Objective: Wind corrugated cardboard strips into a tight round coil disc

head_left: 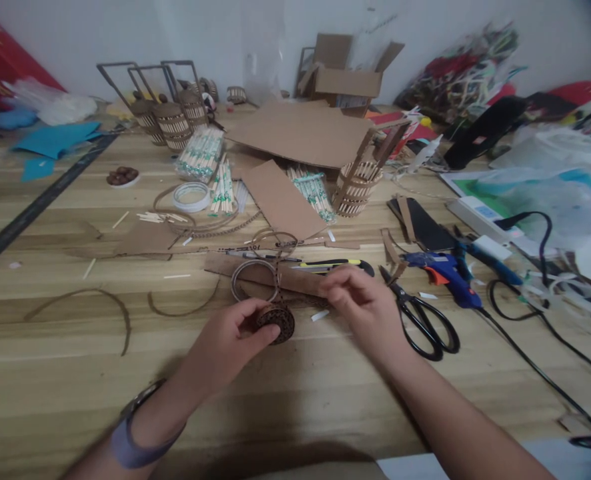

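Observation:
My left hand (233, 340) is closed on a small round coil of dark brown corrugated cardboard strip (281, 323), its ridged edge facing up. A narrow strip end stands up from the coil's far side. To the right, my right hand (358, 307) is held with thumb and fingers pinched together; whatever is between them is hidden. Just beyond both hands lies a flat brown cardboard strip (300, 280), with a cardboard ring (235, 283) over it. A yellow and black utility knife (325, 267) rests behind the right fingers. Black-handled scissors (423, 327) lie beside the right wrist.
A blue glue gun (443, 270) with its cord lies at right. Loose curved strips (125, 313) are at left. Farther back are a tape roll (191, 197), bundled wooden sticks (200, 153), cardboard sheets (300, 130), a small stick basket (358, 190) and several handled, lidded ones (173, 123).

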{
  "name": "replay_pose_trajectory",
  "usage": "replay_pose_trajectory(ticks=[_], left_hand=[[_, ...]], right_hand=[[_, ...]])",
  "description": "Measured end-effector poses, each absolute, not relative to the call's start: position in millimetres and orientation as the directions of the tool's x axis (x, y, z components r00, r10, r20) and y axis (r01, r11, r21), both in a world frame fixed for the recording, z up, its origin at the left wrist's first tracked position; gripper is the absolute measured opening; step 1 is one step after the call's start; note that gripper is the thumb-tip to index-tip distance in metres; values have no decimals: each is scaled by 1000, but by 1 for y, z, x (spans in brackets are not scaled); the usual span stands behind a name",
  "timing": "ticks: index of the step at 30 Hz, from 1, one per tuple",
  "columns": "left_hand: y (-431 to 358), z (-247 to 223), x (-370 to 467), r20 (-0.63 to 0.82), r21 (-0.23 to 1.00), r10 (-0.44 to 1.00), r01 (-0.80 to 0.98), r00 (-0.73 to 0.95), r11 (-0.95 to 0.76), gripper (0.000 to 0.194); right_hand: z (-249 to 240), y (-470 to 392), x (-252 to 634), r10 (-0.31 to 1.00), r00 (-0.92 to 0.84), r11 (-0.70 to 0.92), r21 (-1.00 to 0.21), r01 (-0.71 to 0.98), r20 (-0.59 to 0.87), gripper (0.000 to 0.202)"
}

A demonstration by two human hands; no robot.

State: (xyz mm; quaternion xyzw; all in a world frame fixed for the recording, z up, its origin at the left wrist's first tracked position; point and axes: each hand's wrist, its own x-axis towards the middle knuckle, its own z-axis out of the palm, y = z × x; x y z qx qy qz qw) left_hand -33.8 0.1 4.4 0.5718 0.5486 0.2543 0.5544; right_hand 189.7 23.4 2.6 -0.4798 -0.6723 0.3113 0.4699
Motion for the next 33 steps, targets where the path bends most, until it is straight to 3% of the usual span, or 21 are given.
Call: replay_pose_trajectory(ticks=[4, 11, 18, 25, 33], left_hand=[[-2, 2, -34, -295, 924, 915, 325, 273, 201, 26], [-4, 2, -32, -269, 924, 933, 338, 240, 180, 22], [-5, -2, -26, -300, 947, 897, -10, 326, 321, 22], [-5, -3, -24, -288, 932, 893, -111, 347, 344, 23], [-3, 2, -25, -352, 878, 876, -207, 331, 431, 27]], right_hand=[[-1, 17, 179, 887, -354, 434, -797, 420, 297, 8], [-5, 10, 168, 881, -363, 435, -819, 374, 303, 15], [-2, 7, 167, 927, -331, 257, -942, 215, 177, 16], [-8, 13, 170, 992, -124, -39, -992, -119, -24, 15], [-5, 24, 175, 995, 56, -47, -856, -515, -88, 24]])
